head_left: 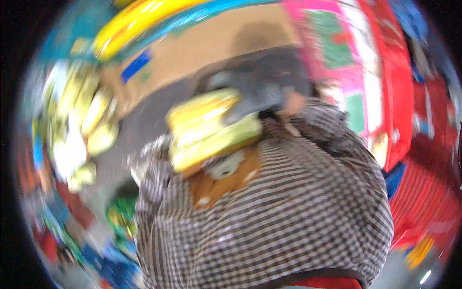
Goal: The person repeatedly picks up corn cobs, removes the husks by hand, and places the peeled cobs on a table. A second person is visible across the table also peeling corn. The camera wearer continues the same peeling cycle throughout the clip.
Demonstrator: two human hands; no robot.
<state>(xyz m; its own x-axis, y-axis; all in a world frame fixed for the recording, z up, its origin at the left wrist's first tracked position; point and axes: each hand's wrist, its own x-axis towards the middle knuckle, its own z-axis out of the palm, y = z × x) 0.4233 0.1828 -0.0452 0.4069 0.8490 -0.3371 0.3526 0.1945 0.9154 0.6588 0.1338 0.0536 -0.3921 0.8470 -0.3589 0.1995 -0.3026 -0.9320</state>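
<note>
A pack of yellow and pale-green pieces (202, 130), which look like corn cobs under shiny film, is held in front of my chest. My right hand (255, 101), in a grey glove with bare wrist showing, grips the pack's right side, its fingers over the top. My left sleeve (156, 161) reaches to the pack's left side; the left hand itself is hidden behind it, so its fingers cannot be made out. Motion smears the whole picture.
Several pale-green cobs (86, 106) lie heaped at the left beside a dark work surface (154, 115). Brown cardboard (192, 58) lies along the far side, with a yellow plastic-wrapped bundle (144, 19) behind. Pink printed boxes (332, 53) and a red crate (397, 96) stand at right.
</note>
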